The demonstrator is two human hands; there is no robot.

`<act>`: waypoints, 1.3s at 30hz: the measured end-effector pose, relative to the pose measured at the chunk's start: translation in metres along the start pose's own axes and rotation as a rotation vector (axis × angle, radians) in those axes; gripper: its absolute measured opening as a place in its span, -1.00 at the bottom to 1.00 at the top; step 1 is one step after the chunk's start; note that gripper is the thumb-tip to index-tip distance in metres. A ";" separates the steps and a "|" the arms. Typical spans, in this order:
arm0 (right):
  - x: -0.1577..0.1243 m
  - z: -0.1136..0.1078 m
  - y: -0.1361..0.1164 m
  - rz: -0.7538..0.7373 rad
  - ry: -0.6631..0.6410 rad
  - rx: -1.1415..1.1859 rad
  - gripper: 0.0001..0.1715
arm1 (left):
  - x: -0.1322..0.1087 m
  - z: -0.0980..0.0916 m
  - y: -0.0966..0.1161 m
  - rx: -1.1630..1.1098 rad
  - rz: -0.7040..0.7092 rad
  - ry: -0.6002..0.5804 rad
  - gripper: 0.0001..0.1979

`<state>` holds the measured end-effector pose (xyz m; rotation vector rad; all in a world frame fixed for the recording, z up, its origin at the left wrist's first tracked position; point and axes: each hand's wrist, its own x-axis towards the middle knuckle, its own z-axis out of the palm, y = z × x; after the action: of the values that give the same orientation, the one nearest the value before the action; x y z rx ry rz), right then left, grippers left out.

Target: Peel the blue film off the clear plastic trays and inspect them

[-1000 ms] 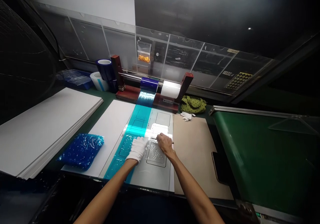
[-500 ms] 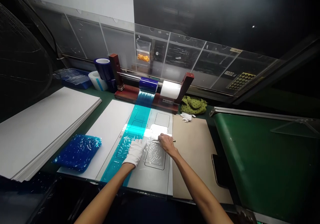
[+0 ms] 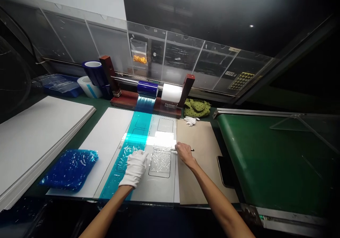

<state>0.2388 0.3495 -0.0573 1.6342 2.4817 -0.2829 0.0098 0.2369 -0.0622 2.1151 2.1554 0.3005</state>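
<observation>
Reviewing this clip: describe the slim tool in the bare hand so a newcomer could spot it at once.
At the back of the bench is a red roller stand. Come forward to the tan board and the bare right hand at its edge. The slim pen-like tool sits in that hand, its end poking out over the board; the white-gloved left hand holds nothing like it.

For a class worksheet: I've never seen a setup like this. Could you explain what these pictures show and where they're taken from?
They come from a camera worn on a person's head, looking down at a workbench. The left hand wears a white glove and rests on wrinkled clear film. The bare right hand holds a slim pen-like tool. Blue film lies beside them, below a blue roll on a wooden stand. A brown card lies to the right.
</observation>
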 end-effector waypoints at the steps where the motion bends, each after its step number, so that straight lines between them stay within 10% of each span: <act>1: 0.000 -0.001 0.000 0.003 0.000 0.012 -0.75 | -0.002 -0.001 0.003 0.014 0.001 -0.002 -0.70; 15: -0.048 0.012 0.033 0.089 0.029 0.151 -0.81 | -0.037 0.037 0.042 0.060 0.065 -0.102 -0.52; 23: -0.008 0.005 0.016 -0.070 0.092 0.101 -0.77 | -0.011 0.033 0.063 0.103 0.030 -0.161 -0.42; 39: 0.014 -0.001 0.017 -0.245 0.007 0.013 -0.72 | -0.038 0.044 0.044 0.100 0.036 0.007 -0.47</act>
<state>0.2491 0.3692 -0.0608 1.3360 2.6910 -0.3229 0.0634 0.2028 -0.0978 2.2106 2.1829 0.2075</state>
